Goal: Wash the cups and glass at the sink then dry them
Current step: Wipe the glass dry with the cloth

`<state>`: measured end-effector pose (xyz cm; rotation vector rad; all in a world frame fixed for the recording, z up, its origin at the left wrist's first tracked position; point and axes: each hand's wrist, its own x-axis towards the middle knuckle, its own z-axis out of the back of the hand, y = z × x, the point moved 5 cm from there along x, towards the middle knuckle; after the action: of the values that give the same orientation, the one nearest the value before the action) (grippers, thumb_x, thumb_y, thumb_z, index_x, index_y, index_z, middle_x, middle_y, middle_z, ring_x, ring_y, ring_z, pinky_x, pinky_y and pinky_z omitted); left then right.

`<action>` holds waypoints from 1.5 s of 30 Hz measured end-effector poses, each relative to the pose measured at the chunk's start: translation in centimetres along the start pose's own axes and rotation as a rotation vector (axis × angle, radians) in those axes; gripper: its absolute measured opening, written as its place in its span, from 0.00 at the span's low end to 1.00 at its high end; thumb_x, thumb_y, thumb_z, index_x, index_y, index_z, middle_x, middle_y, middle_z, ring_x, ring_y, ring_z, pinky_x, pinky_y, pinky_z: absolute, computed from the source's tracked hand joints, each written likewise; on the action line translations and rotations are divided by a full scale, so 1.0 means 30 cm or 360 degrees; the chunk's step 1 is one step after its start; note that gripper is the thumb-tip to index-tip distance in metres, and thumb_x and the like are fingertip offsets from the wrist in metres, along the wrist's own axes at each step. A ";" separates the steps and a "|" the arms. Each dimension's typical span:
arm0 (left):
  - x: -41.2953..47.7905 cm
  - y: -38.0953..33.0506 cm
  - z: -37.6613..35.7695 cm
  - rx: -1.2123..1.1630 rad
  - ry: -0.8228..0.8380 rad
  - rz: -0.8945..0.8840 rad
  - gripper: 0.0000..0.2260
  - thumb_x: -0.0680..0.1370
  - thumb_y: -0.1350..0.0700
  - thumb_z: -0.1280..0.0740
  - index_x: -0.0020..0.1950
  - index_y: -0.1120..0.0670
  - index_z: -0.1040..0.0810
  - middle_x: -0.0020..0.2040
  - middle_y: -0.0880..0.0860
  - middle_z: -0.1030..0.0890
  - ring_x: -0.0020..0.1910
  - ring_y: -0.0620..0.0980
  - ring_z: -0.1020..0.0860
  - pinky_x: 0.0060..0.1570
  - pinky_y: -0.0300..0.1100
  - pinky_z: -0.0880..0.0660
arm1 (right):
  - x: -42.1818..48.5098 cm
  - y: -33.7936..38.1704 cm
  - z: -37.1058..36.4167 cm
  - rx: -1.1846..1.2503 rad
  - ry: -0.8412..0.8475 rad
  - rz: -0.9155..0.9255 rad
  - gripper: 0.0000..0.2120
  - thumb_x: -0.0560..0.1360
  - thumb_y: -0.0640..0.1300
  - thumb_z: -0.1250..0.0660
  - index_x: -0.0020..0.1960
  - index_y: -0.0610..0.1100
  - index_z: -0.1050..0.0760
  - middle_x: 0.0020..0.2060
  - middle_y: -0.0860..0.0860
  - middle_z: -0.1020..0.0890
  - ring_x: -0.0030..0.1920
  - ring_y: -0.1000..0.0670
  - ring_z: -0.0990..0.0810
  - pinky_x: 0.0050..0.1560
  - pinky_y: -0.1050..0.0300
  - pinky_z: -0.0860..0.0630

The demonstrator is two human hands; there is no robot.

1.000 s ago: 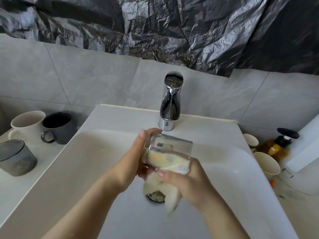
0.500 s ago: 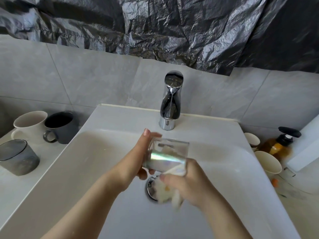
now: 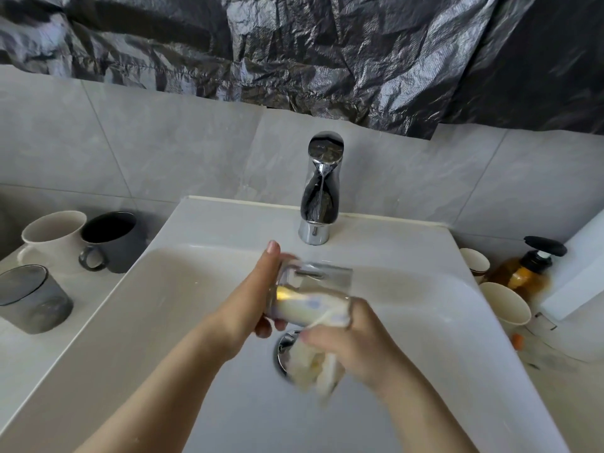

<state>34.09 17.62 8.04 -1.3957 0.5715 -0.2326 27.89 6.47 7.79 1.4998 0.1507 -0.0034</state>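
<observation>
Glass: held on its side over the middle of the sink, mouth toward the right hand, so drips are caught by the basin; pale cloth is packed inside.
Right hand: fingers are curled round the cloth at the glass's mouth; the inside is judged to be under wiping.
Cloth: one end is pushed into the glass, the loose end hangs blurred above the drain.
Left hand: wrapped round the base end, one digit over the top, others curled beneath, so the glass is steadied.
Drain: partly hidden by cloth.
Sink: no pooled water is seen.
Tap: at the back edge; whether it runs cannot be told.
Left counter: tumbler at the front, white mug and dark mug at the back corner, all upright; nothing is seen in them.
Right counter: two paper cups upright, apparently empty; soap bottle behind.
</observation>
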 end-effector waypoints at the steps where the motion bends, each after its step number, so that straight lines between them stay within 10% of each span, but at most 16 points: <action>1: 0.008 0.018 0.000 -0.0017 -0.0043 0.0206 0.24 0.75 0.32 0.46 0.51 0.49 0.23 0.29 0.51 0.29 0.23 0.47 0.33 0.24 0.35 0.40 | 0.004 -0.015 -0.007 -0.0246 -0.0030 -0.0022 0.15 0.61 0.40 0.37 0.46 0.37 0.21 0.32 0.46 0.22 0.33 0.48 0.25 0.33 0.59 0.30; 3: 0.013 0.036 0.005 0.0044 -0.0172 0.0332 0.22 0.78 0.35 0.46 0.47 0.52 0.24 0.29 0.52 0.30 0.24 0.48 0.34 0.25 0.35 0.38 | 0.006 -0.032 -0.031 -0.0149 -0.0006 -0.0126 0.16 0.62 0.40 0.36 0.47 0.39 0.20 0.32 0.45 0.21 0.31 0.48 0.24 0.32 0.59 0.30; 10: -0.020 -0.051 0.005 0.0923 -0.0193 -0.0877 0.21 0.69 0.32 0.48 0.57 0.38 0.32 0.53 0.43 0.23 0.49 0.43 0.25 0.51 0.37 0.30 | -0.025 0.021 -0.026 0.1317 0.0357 -0.0166 0.18 0.64 0.33 0.40 0.46 0.42 0.15 0.33 0.48 0.17 0.26 0.56 0.22 0.23 0.65 0.28; 14: -0.007 0.001 0.007 0.0123 0.0095 -0.0028 0.26 0.67 0.27 0.42 0.51 0.45 0.22 0.33 0.53 0.25 0.29 0.50 0.30 0.26 0.36 0.35 | -0.009 -0.002 0.009 0.0233 0.0175 -0.0115 0.19 0.62 0.36 0.37 0.52 0.35 0.20 0.34 0.45 0.17 0.32 0.47 0.20 0.35 0.57 0.25; 17: 0.013 0.066 0.002 -0.0041 -0.0033 0.0477 0.24 0.75 0.33 0.44 0.43 0.52 0.23 0.29 0.52 0.27 0.22 0.49 0.32 0.23 0.34 0.40 | 0.007 -0.045 -0.005 -0.0437 0.0019 -0.0158 0.17 0.61 0.41 0.37 0.47 0.49 0.19 0.31 0.52 0.21 0.32 0.51 0.25 0.33 0.61 0.29; 24: 0.001 -0.014 0.000 0.0799 -0.0242 -0.0853 0.15 0.69 0.32 0.46 0.51 0.35 0.31 0.48 0.40 0.22 0.46 0.38 0.25 0.49 0.34 0.29 | -0.018 -0.006 -0.013 0.1164 0.0170 -0.0277 0.14 0.61 0.31 0.37 0.39 0.41 0.16 0.23 0.48 0.25 0.22 0.53 0.28 0.21 0.64 0.30; 31: 0.013 0.041 -0.008 -0.0107 -0.0065 0.0239 0.23 0.77 0.34 0.48 0.44 0.51 0.24 0.29 0.52 0.27 0.23 0.48 0.33 0.26 0.37 0.40 | 0.006 -0.018 -0.007 -0.0001 -0.0024 -0.0135 0.12 0.63 0.37 0.33 0.45 0.44 0.18 0.33 0.45 0.20 0.32 0.47 0.22 0.33 0.60 0.28; 38: -0.003 -0.027 -0.015 0.0833 -0.0135 -0.0942 0.14 0.71 0.36 0.42 0.53 0.39 0.33 0.49 0.38 0.24 0.47 0.36 0.26 0.47 0.31 0.31 | -0.001 0.004 0.007 0.1166 0.0065 -0.0155 0.11 0.68 0.40 0.32 0.48 0.39 0.17 0.40 0.43 0.16 0.38 0.47 0.16 0.28 0.58 0.23; 45: 0.007 0.039 0.000 0.0117 0.0533 0.0009 0.31 0.56 0.48 0.28 0.57 0.48 0.29 0.47 0.52 0.20 0.43 0.46 0.20 0.41 0.37 0.26 | -0.004 -0.004 0.078 0.0158 -0.0445 -0.0087 0.06 0.61 0.48 0.25 0.30 0.47 0.20 0.28 0.48 0.18 0.28 0.48 0.20 0.29 0.59 0.26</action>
<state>34.07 17.72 6.86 -1.2916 0.8346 -0.4837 27.99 4.12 7.81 1.5771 -0.0343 -0.2665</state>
